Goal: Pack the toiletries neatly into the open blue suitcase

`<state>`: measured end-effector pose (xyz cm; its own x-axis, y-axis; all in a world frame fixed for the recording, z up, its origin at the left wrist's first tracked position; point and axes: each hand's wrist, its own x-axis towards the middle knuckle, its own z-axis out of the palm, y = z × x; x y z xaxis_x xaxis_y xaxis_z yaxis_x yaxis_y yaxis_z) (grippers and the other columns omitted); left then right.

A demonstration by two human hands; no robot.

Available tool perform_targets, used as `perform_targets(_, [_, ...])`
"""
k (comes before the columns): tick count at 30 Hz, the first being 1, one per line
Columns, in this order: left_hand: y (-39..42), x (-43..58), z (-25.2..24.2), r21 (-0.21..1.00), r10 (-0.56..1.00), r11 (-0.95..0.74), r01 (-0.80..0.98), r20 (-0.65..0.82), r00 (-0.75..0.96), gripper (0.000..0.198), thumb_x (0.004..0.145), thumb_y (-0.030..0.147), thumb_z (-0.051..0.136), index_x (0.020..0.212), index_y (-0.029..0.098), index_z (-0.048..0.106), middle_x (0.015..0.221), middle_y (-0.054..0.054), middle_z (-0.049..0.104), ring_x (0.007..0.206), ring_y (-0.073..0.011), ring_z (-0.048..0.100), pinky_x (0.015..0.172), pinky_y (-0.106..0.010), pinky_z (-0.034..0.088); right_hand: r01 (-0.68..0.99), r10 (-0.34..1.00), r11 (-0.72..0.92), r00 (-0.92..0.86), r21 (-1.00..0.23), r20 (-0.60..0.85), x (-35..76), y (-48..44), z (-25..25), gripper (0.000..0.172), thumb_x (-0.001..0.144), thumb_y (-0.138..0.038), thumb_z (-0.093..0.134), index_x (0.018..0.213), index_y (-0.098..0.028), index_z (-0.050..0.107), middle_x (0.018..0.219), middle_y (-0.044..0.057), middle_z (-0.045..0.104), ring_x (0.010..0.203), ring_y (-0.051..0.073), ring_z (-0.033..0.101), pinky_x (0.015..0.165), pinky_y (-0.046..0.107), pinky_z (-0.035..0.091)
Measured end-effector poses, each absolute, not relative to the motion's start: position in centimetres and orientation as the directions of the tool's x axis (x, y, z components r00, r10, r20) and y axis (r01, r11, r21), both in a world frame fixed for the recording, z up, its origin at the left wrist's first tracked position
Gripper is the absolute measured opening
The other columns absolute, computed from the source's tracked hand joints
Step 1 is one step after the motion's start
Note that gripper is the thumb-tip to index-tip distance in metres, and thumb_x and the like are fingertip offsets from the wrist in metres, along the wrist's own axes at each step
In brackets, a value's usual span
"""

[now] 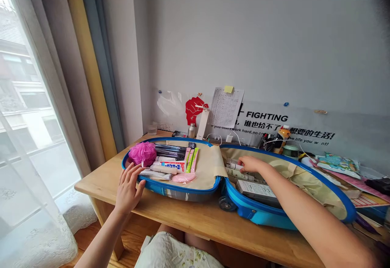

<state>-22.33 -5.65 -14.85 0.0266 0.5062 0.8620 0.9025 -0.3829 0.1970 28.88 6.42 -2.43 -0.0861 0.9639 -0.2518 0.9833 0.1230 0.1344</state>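
My curled right hand (pixel 249 164) seems to pinch a white tube (pixel 233 166) in the suitcase's (pixel 271 219) right half, my left hand (pixel 129 186) rests loosely spread, apparently empty, by the rim (pixel 183 188), and both halves look partly filled, pink puff (pixel 143 153) already in.

1 suitcase (pixel 263 218), 1 pink puff (pixel 142 153)

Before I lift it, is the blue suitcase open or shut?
Open: the blue suitcase lies spread on the table, both insides showing.

Bare lining (pixel 206 164) right of sachets (pixel 191 160): free from above. Blue rim (pixel 195 190) bars sideways path; pouf (pixel 142 153) crowds left end.
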Motion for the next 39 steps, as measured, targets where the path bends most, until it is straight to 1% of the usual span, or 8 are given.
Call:
perform_targets(6, [-5.7, -22.2, -14.9, 0.248, 0.54, -0.382, 0.891, 0.842, -0.003, 0.038, 0.097, 0.041, 0.042, 0.127, 0.023, 0.058, 0.132, -0.011, 0.062, 0.139, -0.0297, 0.043, 0.12, -0.052, 0.026, 0.976, 0.963, 0.114, -0.062, 0.188, -0.261, 27.9, 6.0, -2.0, 0.034, 0.093, -0.04, 0.062, 0.118, -0.018, 0.062, 0.122, 0.008, 0.063, 0.106, 0.02, 0.062, 0.093, 0.043, 0.054])
perform_targets(10, [-5.8, -22.2, -14.7, 0.241, 0.536, -0.378, 0.894, 0.844, -0.001, 0.038, 0.097, 0.041, 0.042, 0.126, 0.023, 0.058, 0.131, -0.01, 0.062, 0.138, -0.0292, 0.043, 0.12, -0.051, 0.026, 0.978, 0.971, 0.102, -0.057, 0.184, -0.233, 26.9, 5.1, -1.6, 0.029, 0.091, -0.037, 0.065, 0.111, -0.017, 0.064, 0.119, 0.007, 0.065, 0.105, 0.019, 0.063, 0.093, 0.042, 0.053])
perform_targets(15, [-5.8, -22.1, -14.7, 0.219, 0.523, -0.378, 0.899, 0.852, 0.012, 0.037, 0.098, 0.041, 0.04, 0.127, 0.024, 0.057, 0.131, -0.01, 0.062, 0.137, -0.0294, 0.045, 0.119, -0.051, 0.027, 0.993, 0.994, 0.066, -0.057, 0.102, -0.092, 26.4, 3.9, 0.3, 0.019, 0.073, -0.022, 0.075, 0.09, -0.018, 0.068, 0.109, 0.01, 0.069, 0.096, 0.024, 0.066, 0.075, 0.031, 0.048])
perform_targets(20, [-5.8, -22.1, -14.6, 0.231, 0.526, -0.383, 0.894, 0.851, 0.006, 0.037, 0.098, 0.041, 0.041, 0.127, 0.024, 0.057, 0.131, -0.01, 0.062, 0.138, -0.0296, 0.044, 0.119, -0.052, 0.028, 0.997, 0.997, 0.051, -0.047, -0.05, 0.067, 23.9, 3.9, 3.6, 0.027, 0.083, -0.031, 0.061, 0.105, -0.018, 0.064, 0.107, 0.011, 0.072, 0.084, 0.022, 0.067, 0.062, 0.027, 0.041])
perform_targets(23, [-5.9, -22.1, -14.7, 0.254, 0.547, -0.375, 0.891, 0.837, -0.008, 0.038, 0.097, 0.042, 0.042, 0.127, 0.024, 0.058, 0.132, -0.01, 0.062, 0.139, -0.0297, 0.043, 0.12, -0.051, 0.027, 0.975, 0.983, 0.164, -0.149, -0.149, 0.108, 18.9, 4.7, 4.3, 0.034, 0.089, -0.033, 0.056, 0.12, -0.021, 0.059, 0.113, 0.008, 0.072, 0.088, 0.018, 0.067, 0.067, 0.024, 0.044])
perform_targets(27, [-5.9, -22.2, -14.7, 0.251, 0.546, -0.371, 0.894, 0.837, -0.009, 0.039, 0.098, 0.042, 0.041, 0.127, 0.023, 0.058, 0.132, -0.01, 0.062, 0.138, -0.0295, 0.044, 0.12, -0.051, 0.027, 0.928, 0.95, 0.311, -0.294, -0.207, 0.109, 9.9, 5.6, 3.1, 0.031, 0.089, -0.033, 0.064, 0.118, -0.022, 0.063, 0.117, 0.005, 0.071, 0.1, 0.018, 0.066, 0.081, 0.026, 0.049])
perform_targets(32, [-5.8, -22.1, -14.8, 0.242, 0.534, -0.376, 0.894, 0.845, -0.004, 0.039, 0.098, 0.042, 0.042, 0.129, 0.023, 0.058, 0.133, -0.01, 0.062, 0.138, -0.0293, 0.044, 0.119, -0.051, 0.029, 0.895, 0.917, 0.394, -0.397, -0.208, 0.032, 1.6, 6.4, 0.9, 0.035, 0.095, -0.042, 0.059, 0.119, -0.018, 0.062, 0.12, 0.008, 0.065, 0.104, 0.019, 0.064, 0.092, 0.042, 0.055])
perform_targets(39, [-5.8, -21.9, -15.0, 0.268, 0.551, -0.35, 0.898, 0.833, -0.034, 0.041, 0.097, 0.043, 0.043, 0.129, 0.023, 0.059, 0.142, -0.012, 0.055, 0.14, -0.03, 0.042, 0.119, -0.052, 0.028, 0.889, 0.897, 0.422, -0.437, -0.176, -0.061, -1.5, 7.8, -0.9, 0.037, 0.094, -0.041, 0.06, 0.124, -0.018, 0.06, 0.126, 0.008, 0.062, 0.109, 0.021, 0.063, 0.093, 0.043, 0.055])
